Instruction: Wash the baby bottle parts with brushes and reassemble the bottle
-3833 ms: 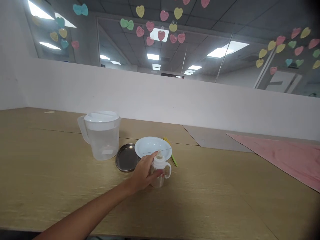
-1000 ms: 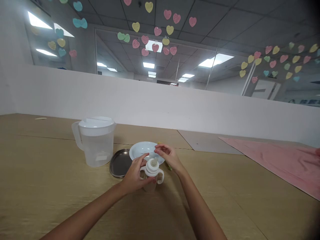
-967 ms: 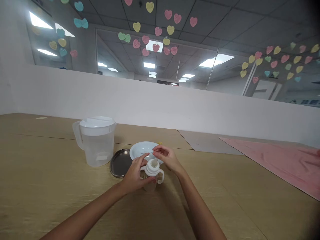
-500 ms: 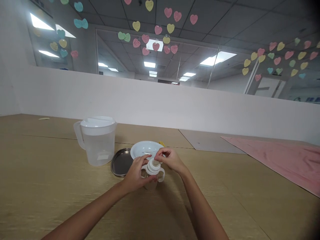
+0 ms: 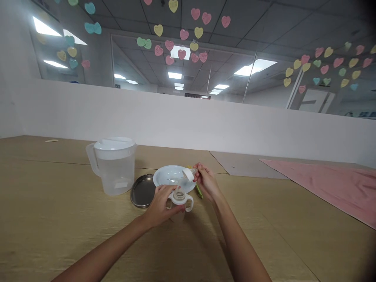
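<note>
A clear baby bottle with white side handles stands upright on the table, its round mouth uncovered. My left hand is closed around the bottle's left side, thumb in front and fingers behind. Up and to the right, my right hand pinches the bottle's nipple top by its clear tip. The white collar of this nipple top tilts toward the left, apart from the bottle, with what looks like a thin straw hanging below it. Just behind the bottle sits a white bowl.
A lidded plastic pitcher with clear liquid stands at the left. Beside it lies a round dark metal tray. A green and yellow item is partly hidden by my right hand. Pink cloth covers the far right.
My right hand has lifted the nipple top off the bottle, up and to the right, which bares the bottle's mouth. My left hand stays on the bottle.
</note>
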Demonstrator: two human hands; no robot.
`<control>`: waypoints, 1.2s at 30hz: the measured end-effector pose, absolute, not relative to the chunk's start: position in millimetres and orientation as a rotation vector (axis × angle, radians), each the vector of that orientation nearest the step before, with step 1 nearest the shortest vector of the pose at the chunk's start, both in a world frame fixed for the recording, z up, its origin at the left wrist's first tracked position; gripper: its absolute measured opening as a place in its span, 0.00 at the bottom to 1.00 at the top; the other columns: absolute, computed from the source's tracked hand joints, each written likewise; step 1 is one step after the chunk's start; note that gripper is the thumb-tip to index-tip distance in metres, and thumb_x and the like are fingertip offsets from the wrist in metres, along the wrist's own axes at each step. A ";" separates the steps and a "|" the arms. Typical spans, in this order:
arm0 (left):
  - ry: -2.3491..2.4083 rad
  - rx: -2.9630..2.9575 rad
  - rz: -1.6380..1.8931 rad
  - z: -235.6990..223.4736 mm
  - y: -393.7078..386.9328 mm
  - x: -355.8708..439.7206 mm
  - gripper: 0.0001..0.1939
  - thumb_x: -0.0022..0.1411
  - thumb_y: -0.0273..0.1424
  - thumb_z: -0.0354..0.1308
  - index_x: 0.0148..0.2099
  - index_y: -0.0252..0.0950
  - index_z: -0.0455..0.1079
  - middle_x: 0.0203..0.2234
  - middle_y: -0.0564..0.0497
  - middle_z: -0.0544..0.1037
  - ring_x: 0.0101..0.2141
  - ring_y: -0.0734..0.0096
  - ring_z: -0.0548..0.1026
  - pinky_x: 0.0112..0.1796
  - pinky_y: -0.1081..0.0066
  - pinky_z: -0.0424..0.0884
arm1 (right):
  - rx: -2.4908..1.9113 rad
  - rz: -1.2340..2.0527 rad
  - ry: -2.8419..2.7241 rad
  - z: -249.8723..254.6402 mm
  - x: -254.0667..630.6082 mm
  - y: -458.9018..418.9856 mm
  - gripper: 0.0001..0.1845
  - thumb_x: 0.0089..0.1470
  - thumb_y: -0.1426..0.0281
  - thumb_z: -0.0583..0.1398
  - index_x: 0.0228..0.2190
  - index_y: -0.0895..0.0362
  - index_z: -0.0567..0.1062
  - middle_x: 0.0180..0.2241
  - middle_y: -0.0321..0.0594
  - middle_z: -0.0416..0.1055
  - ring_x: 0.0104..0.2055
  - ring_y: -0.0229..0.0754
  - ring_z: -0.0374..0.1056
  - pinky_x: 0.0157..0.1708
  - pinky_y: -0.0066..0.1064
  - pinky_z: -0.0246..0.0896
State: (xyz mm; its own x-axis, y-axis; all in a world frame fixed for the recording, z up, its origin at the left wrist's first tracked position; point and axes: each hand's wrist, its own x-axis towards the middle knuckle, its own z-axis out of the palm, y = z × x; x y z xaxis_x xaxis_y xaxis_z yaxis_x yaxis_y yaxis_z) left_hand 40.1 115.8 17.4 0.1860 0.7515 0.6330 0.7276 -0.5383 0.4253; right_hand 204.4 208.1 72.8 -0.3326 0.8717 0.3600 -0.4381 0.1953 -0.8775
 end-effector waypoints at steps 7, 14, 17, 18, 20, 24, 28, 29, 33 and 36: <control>1.426 2.406 1.363 13.5 117.6 34.6 0.27 0.58 0.45 0.51 0.55 0.37 0.57 0.50 0.43 0.67 0.50 0.57 0.63 0.49 0.60 0.58 | -0.372 1.519 -1.069 75.2 205.2 212.6 0.13 0.41 0.61 0.64 0.26 0.56 0.69 0.18 0.30 0.60 0.21 0.32 0.58 0.25 0.27 0.59; 1.565 2.332 1.702 12.4 118.6 29.8 0.27 0.63 0.38 0.46 0.61 0.36 0.45 0.54 0.42 0.61 0.54 0.60 0.59 0.52 0.60 0.54 | -0.367 1.552 -1.074 72.1 204.3 211.2 0.16 0.38 0.63 0.67 0.29 0.57 0.71 0.21 0.33 0.67 0.27 0.35 0.66 0.32 0.30 0.64; 1.632 2.341 1.683 12.8 122.2 25.7 0.25 0.63 0.37 0.45 0.60 0.36 0.47 0.54 0.42 0.61 0.53 0.60 0.59 0.52 0.60 0.53 | -0.407 1.536 -1.121 66.1 201.7 212.6 0.17 0.39 0.62 0.66 0.29 0.58 0.71 0.21 0.34 0.67 0.26 0.35 0.66 0.32 0.30 0.64; 1.637 2.343 1.660 12.7 123.7 24.3 0.24 0.64 0.37 0.44 0.60 0.36 0.47 0.54 0.42 0.62 0.53 0.61 0.59 0.51 0.60 0.53 | -0.422 1.530 -1.139 63.8 200.5 213.2 0.17 0.39 0.61 0.66 0.30 0.58 0.72 0.21 0.34 0.68 0.26 0.35 0.67 0.32 0.30 0.64; 1.629 2.341 1.614 12.2 126.3 21.8 0.23 0.64 0.37 0.43 0.59 0.36 0.49 0.53 0.43 0.62 0.53 0.62 0.60 0.51 0.61 0.53 | -0.454 1.520 -1.185 59.3 197.8 213.9 0.18 0.39 0.60 0.66 0.30 0.58 0.72 0.21 0.34 0.68 0.27 0.36 0.68 0.33 0.30 0.64; 1.584 2.368 1.560 11.5 129.0 19.1 0.19 0.65 0.36 0.42 0.56 0.37 0.52 0.53 0.45 0.63 0.53 0.64 0.59 0.52 0.62 0.52 | -0.528 1.499 -1.306 52.4 192.4 213.5 0.20 0.40 0.57 0.64 0.31 0.59 0.71 0.21 0.34 0.69 0.28 0.36 0.69 0.33 0.29 0.64; 1.562 2.424 1.495 10.8 130.2 17.5 0.16 0.65 0.37 0.42 0.52 0.38 0.57 0.51 0.47 0.66 0.54 0.64 0.59 0.52 0.61 0.51 | -0.594 1.475 -1.377 48.7 188.0 212.4 0.22 0.40 0.55 0.64 0.31 0.60 0.71 0.21 0.34 0.69 0.26 0.35 0.68 0.31 0.27 0.63; 1.566 2.429 1.485 10.3 131.0 17.0 0.15 0.65 0.37 0.42 0.52 0.38 0.58 0.50 0.48 0.67 0.54 0.64 0.59 0.52 0.61 0.51 | -0.600 1.472 -1.382 48.3 187.3 212.2 0.22 0.39 0.55 0.64 0.31 0.60 0.71 0.21 0.34 0.69 0.26 0.35 0.68 0.31 0.27 0.63; 1.616 2.410 1.486 7.6 135.7 14.1 0.16 0.65 0.37 0.41 0.51 0.39 0.62 0.48 0.49 0.69 0.52 0.64 0.61 0.52 0.60 0.52 | -0.600 1.456 -1.344 48.6 187.3 213.7 0.21 0.39 0.56 0.64 0.30 0.59 0.71 0.21 0.33 0.69 0.26 0.35 0.68 0.31 0.27 0.63; 1.650 2.399 1.476 6.2 138.5 12.0 0.17 0.65 0.37 0.41 0.51 0.39 0.63 0.48 0.48 0.69 0.51 0.63 0.62 0.51 0.59 0.53 | -0.619 1.390 -1.280 48.5 189.1 217.6 0.21 0.38 0.56 0.64 0.29 0.59 0.71 0.19 0.33 0.68 0.25 0.35 0.67 0.29 0.26 0.62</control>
